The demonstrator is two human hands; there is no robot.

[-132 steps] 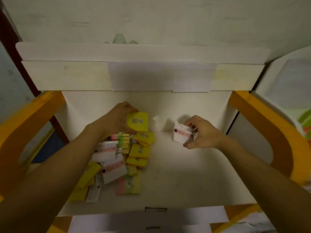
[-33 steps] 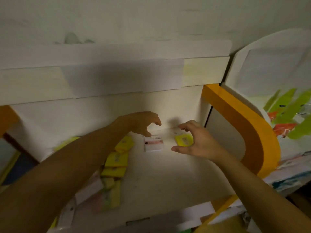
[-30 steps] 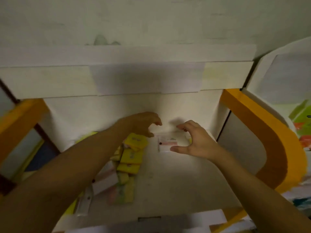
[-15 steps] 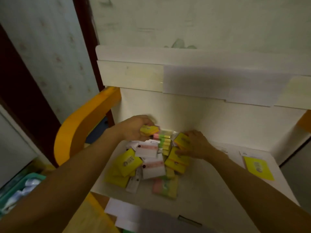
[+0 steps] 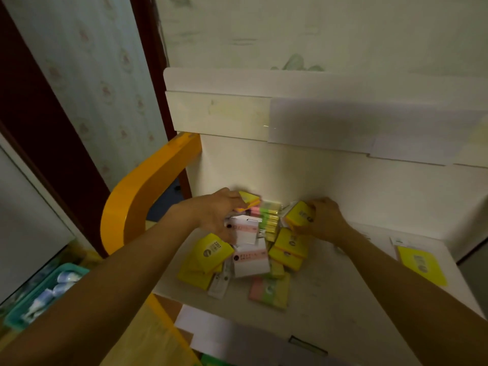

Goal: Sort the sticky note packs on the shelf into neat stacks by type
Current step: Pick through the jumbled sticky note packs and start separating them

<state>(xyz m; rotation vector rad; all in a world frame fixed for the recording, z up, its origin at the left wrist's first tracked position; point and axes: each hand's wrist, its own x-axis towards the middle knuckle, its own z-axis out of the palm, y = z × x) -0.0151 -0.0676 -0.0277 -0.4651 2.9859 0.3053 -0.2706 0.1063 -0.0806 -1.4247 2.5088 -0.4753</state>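
A teal basket [image 5: 39, 291] sits left of the shelf [image 5: 330, 294]. At the shelf's back left, over the jumbled sticky note packs [image 5: 253, 249], the left hand [image 5: 219, 215] pinches a yellow pack [image 5: 249, 198]. Right of it, the right hand [image 5: 324, 220] grips another yellow pack [image 5: 299, 217]. A lone yellow pack [image 5: 421, 265] lies at the shelf's right edge.

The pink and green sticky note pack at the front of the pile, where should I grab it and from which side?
Judging by its pose, take the pink and green pack by its two long edges, coming from above and from the front. It lies flat on the shelf, its near end is clear, and its far end is tucked under the pile.
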